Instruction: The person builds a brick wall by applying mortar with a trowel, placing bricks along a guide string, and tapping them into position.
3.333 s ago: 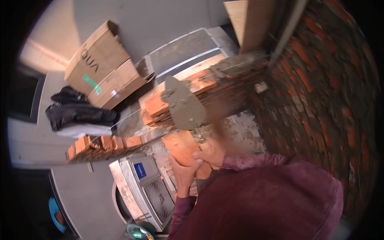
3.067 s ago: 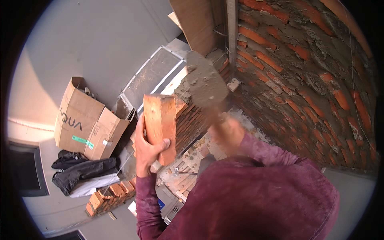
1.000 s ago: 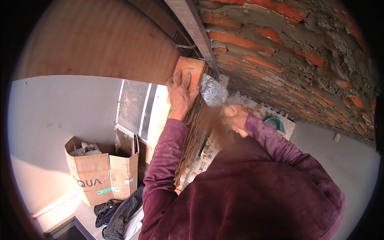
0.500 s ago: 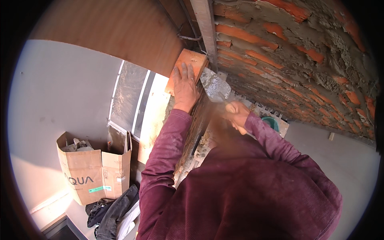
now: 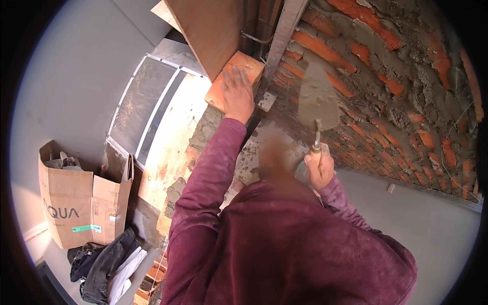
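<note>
My left hand (image 5: 238, 95) lies flat, fingers stretched, on the top of an orange brick (image 5: 247, 64). This brick sits at the end of a mortar-covered course (image 5: 207, 127), against an upright wooden board (image 5: 206, 31). In my right hand (image 5: 319, 168) is the wooden handle of a trowel (image 5: 318, 96), fingers wrapped around it. The trowel's blade points away from me, smeared with grey mortar, and stands apart from the brick. Part of a round bucket (image 5: 302, 171) shows beside my right hand, mostly hidden.
On the right rises a brick wall (image 5: 386, 91) with rough mortar joints. Steel bars (image 5: 254, 38) stand behind the board, next to a metal post (image 5: 286, 35). At left are a cardboard box (image 5: 71, 203) with debris, dark clothes (image 5: 104, 264) and a framed window (image 5: 147, 104).
My right hand has swung the trowel away from the brick's edge, out to the right. My left hand stays on the brick. The whole view has shifted.
</note>
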Action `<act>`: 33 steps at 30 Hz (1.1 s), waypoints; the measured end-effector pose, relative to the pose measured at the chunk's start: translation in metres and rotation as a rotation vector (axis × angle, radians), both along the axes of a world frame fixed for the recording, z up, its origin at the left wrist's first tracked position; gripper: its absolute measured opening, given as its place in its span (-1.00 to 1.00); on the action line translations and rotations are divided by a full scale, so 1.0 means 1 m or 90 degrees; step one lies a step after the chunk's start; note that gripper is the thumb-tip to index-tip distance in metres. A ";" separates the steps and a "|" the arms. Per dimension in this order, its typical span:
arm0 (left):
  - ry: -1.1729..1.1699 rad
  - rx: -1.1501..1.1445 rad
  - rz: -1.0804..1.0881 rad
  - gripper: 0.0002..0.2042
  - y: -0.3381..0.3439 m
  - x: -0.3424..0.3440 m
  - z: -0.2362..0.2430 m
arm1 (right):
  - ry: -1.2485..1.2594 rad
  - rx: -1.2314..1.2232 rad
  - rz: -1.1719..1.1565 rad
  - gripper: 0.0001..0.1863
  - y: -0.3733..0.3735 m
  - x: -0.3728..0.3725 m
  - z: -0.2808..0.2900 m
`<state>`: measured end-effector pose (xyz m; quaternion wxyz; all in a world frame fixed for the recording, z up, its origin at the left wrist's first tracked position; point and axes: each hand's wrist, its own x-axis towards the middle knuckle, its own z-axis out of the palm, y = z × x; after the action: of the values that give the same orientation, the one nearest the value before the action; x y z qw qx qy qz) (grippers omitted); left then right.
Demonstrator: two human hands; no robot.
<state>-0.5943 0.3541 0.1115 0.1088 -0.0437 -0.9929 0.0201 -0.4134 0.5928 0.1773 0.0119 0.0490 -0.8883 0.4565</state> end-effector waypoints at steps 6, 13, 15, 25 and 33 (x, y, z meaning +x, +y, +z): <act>-0.125 0.225 -0.165 -0.48 -0.046 0.005 0.019 | 0.113 -0.200 0.027 -0.66 -0.022 -0.050 0.013; -0.130 0.017 -0.417 -0.39 -0.110 0.024 0.029 | 0.065 -0.366 0.061 -0.65 -0.041 -0.100 0.022; -0.088 -0.010 -0.423 -0.35 -0.109 0.023 0.021 | 0.017 -0.372 0.075 -0.61 -0.046 -0.114 0.003; -0.010 -0.081 -0.339 -0.36 -0.097 0.033 0.003 | -0.087 -0.569 0.073 -0.60 -0.107 -0.147 -0.066; -0.014 0.064 -0.369 -0.40 -0.107 0.028 0.002 | 0.079 -0.378 0.101 -0.69 -0.083 -0.155 0.033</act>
<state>-0.5667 0.2469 0.1135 0.1011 -0.3206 -0.9398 -0.0614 -0.5686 0.5098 0.2106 0.0444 0.1406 -0.7071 0.6916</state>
